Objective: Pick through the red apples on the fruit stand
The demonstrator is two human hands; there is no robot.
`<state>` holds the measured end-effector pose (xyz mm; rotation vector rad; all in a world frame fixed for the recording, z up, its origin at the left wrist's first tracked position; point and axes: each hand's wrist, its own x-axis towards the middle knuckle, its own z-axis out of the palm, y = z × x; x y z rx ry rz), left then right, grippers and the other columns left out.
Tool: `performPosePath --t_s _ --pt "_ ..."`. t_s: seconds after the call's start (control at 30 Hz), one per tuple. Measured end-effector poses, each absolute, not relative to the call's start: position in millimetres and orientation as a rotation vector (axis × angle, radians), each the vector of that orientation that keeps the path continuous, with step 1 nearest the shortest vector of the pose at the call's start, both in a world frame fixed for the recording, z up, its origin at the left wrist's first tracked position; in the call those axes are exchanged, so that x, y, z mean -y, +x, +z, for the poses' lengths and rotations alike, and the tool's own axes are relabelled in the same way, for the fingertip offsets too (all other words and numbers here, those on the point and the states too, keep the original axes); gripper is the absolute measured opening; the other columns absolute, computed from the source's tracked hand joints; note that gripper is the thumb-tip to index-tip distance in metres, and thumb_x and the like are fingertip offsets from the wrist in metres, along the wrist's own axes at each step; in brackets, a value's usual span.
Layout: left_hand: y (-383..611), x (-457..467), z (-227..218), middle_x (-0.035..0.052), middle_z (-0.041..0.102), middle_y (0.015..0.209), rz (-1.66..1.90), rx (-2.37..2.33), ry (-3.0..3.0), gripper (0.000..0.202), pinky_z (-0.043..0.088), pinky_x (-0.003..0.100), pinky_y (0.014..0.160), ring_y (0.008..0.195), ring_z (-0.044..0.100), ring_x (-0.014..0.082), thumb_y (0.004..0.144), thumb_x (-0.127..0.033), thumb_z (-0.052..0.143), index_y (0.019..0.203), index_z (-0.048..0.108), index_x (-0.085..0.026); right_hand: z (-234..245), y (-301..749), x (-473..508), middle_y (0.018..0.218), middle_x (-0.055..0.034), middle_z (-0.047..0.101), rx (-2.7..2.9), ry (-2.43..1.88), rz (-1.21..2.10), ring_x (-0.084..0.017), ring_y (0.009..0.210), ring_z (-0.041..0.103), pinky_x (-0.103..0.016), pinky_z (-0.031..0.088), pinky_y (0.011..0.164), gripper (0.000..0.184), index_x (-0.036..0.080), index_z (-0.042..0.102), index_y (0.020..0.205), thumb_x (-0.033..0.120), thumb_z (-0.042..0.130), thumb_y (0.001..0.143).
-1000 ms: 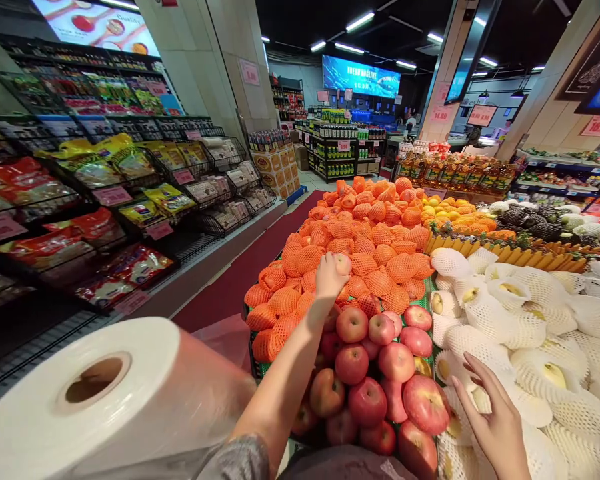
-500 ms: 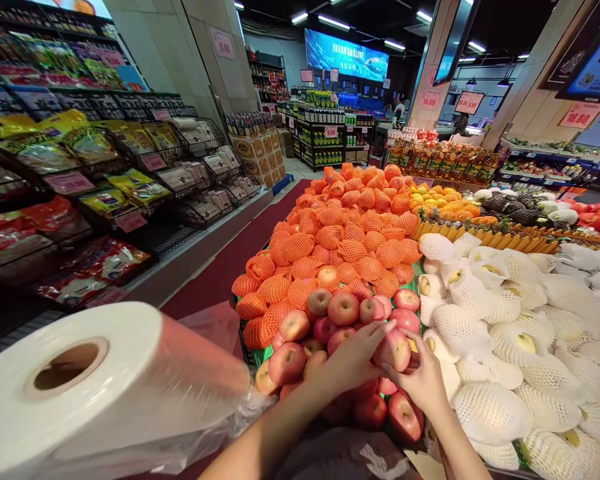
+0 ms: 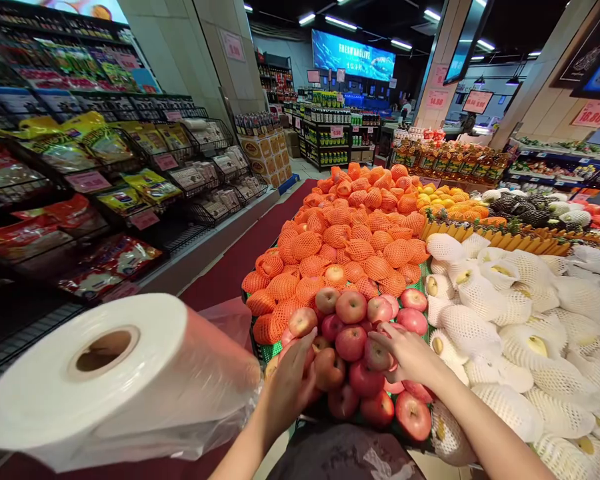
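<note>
Supermarket shelving [image 3: 105, 180] runs along your left, well away from your hands, and one produce stand [image 3: 420, 280] spreads ahead of you. One roll of plastic bags [image 3: 115, 380] sits just left of your left hand [image 3: 287, 383], whose fingers lie spread over the near edge of the apple pile [image 3: 360, 353], perhaps two dozen showing. Your right hand [image 3: 405, 353] curls its fingers around one apple [image 3: 379, 355] at the pile's middle.
</note>
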<state>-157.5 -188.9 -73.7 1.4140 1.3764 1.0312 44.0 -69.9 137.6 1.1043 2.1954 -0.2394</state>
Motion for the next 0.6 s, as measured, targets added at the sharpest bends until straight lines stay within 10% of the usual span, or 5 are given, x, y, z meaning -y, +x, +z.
performPosePath --t_s 0.2,0.6 --pt "-143 220 -95 0.0115 0.051 0.158 1.206 -1.489 1.606 0.073 0.05 0.046 0.119 0.15 0.048 0.0265 0.099 -0.018 0.046 0.164 0.016 -0.032 121 46 76 0.127 -0.0145 0.066 -2.19 1.147 -0.247 -0.037 0.109 0.066 -0.046 0.056 0.09 0.071 0.017 0.063 0.137 0.021 0.075 0.068" --pt "-141 218 -84 0.0152 0.053 0.153 1.398 -1.593 1.716 0.056 0.046 0.041 0.118 0.147 0.046 0.0242 0.103 -0.02 0.049 0.157 0.036 -0.012 175 138 49 0.127 -0.0143 0.056 -2.397 1.782 -0.108 -0.034 0.116 0.06 -0.046 0.051 0.099 0.061 0.017 0.053 0.131 0.04 0.072 0.078"
